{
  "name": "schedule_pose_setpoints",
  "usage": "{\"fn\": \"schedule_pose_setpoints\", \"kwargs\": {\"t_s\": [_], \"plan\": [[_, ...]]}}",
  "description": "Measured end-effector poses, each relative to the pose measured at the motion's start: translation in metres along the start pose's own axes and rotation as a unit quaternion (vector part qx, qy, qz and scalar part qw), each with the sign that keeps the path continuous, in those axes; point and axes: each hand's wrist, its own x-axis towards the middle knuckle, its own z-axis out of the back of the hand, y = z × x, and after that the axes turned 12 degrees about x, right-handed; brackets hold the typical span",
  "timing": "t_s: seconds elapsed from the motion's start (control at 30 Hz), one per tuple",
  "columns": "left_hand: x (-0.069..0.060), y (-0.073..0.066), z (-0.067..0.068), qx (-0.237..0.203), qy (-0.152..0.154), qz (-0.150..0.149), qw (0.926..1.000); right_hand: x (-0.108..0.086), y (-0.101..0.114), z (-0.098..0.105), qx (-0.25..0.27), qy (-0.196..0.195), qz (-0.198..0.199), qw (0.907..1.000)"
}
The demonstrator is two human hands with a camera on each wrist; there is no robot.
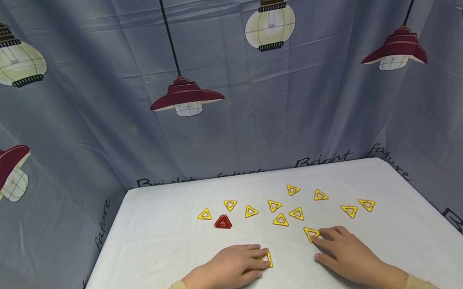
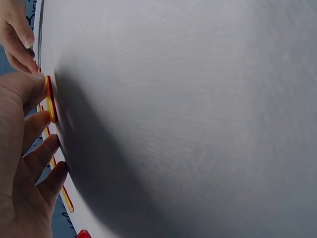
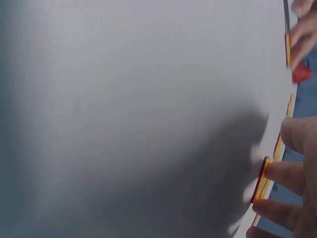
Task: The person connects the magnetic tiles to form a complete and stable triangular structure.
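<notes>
In the head view my left hand [image 1: 236, 266] lies low over the white table, fingers extended. Its fingertips rest on a yellow triangle frame [image 1: 270, 259], partly covered by them; the left wrist view catches this triangle frame [image 2: 51, 101] edge-on at the fingertips. My right hand [image 1: 349, 253] reaches in from the right with spread fingers. Two of its fingertips touch another yellow triangle frame [image 1: 309, 234], while the thumb stays apart from it. That triangle frame [image 3: 260, 181] shows as a thin orange-yellow edge in the right wrist view.
Several yellow triangle frames [image 1: 280, 220] lie scattered across the table [image 1: 159, 232] beyond the hands. Left of them is a red triangular piece [image 1: 222, 222], possibly a stack. Two yellow triangle frames [image 1: 367, 204] sit farther right. A grey curtain [image 1: 231, 139] with printed lamps hangs behind.
</notes>
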Motion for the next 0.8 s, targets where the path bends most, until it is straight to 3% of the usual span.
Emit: {"fn": "schedule_pose_setpoints", "kwargs": {"t_s": [0.3,0.63,0.8], "plan": [[0.0,0.0,0.002,-0.011,0.006,0.003,0.9999,-0.011,0.035,-0.01,0.006,0.04,0.04,0.9984],[0.001,-0.001,0.002,-0.015,0.01,0.007,0.9998,-0.016,0.059,-0.021,-0.01,0.069,0.138,0.988],[0.001,-0.001,0.002,-0.017,0.01,0.007,0.9998,-0.016,0.067,-0.024,-0.01,0.081,0.147,0.9857]]}}
